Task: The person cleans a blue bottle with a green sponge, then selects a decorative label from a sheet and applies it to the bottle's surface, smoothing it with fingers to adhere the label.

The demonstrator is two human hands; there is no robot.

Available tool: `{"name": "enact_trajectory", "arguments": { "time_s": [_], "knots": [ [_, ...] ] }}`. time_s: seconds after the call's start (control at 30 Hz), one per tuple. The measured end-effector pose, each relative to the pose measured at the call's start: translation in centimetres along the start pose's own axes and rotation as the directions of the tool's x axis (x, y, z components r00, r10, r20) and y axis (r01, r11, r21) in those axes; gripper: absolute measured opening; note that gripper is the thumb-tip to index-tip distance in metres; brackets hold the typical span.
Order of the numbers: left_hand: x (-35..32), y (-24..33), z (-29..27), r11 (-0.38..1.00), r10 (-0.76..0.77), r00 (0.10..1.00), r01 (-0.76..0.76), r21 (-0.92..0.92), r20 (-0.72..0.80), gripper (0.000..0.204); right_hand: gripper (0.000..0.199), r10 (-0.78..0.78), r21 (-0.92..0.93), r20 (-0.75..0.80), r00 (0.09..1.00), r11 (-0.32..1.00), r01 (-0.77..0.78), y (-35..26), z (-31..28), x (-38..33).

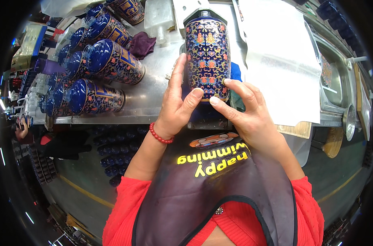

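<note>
Fisheye view, bright at the centre and dim toward the rim. The white sheet (285,69), right of centre, is nearly overexposed. Light glares off the metal worktop (147,94) and leaves hard highlights on the glossy blue lids (99,55), upper left. The patterned jar (207,61), upper centre, is sharp; the floor (77,172) lies in shadow. Toward the left edge, outlines bend, soften and fade into black corners.

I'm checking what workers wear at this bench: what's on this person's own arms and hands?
No gloves show on the left hand or the right hand. A red beaded bracelet circles the left wrist. The forearms are bare below the red left sleeve and matching right sleeve.
</note>
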State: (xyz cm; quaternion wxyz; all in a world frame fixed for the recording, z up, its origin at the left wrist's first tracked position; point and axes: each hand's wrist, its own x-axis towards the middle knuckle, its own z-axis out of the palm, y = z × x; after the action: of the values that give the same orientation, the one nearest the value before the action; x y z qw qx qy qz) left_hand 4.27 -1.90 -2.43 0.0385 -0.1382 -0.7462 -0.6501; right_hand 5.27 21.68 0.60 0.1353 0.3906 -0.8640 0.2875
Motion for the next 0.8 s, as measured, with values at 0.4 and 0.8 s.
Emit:
{"name": "enact_trajectory", "arguments": {
  "time_s": [0.4,0.8],
  "knots": [
    [-0.1,1.0,0.6,0.956,0.085,0.996,-0.082,0.283,0.003,0.099,0.063,0.075,0.181,-0.228,0.971,0.983,-0.033,1.2,0.5,-0.7],
    [-0.3,0.3,-0.2,0.632,0.289,0.943,-0.318,0.706,0.165,0.106,0.034,-0.222,0.231,-0.110,0.969,0.942,0.242,2.0,-0.8,0.2]
  ]
}}
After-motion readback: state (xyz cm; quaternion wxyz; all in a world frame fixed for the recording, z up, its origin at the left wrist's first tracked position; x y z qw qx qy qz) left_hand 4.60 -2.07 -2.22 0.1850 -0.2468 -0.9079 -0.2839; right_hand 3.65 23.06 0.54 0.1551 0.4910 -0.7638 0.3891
